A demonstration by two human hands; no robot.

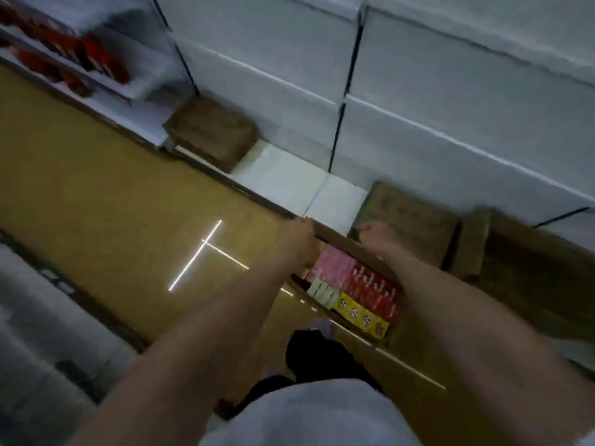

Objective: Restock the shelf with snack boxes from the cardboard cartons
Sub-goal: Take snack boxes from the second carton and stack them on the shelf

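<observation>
Tan floor (96,175) runs along the foot of white shelving (434,101), seen from the head camera looking steeply down with heavy motion blur. An open cardboard carton (347,243) is held out in front of the person, just short of the shelf's bottom edge. Inside it sit the snack boxes (360,284), packed upright in rows: pink ones at the far side, red ones beside them, yellow ones at the near corner and pale ones along the left wall.

Both hands are at the carton's far rim. The left hand (297,238) seems to grip the far-left corner, and the right hand (378,235) curls over the far-right edge; the blur leaves the finger positions uncertain, but a two-handed carrying hold seems likely, keeping the load level while it is brought to the shelf.

Two closed cartons rest on the bottom shelf: one brown carton (211,132) toward its left end, another carton (415,220) right behind the right hand. Red packages (64,49) fill a shelf at the upper left, too smeared to read.

The near wall of the held carton is hidden by the forearms and a white shirt (315,416). Printing on the boxes is illegible.
</observation>
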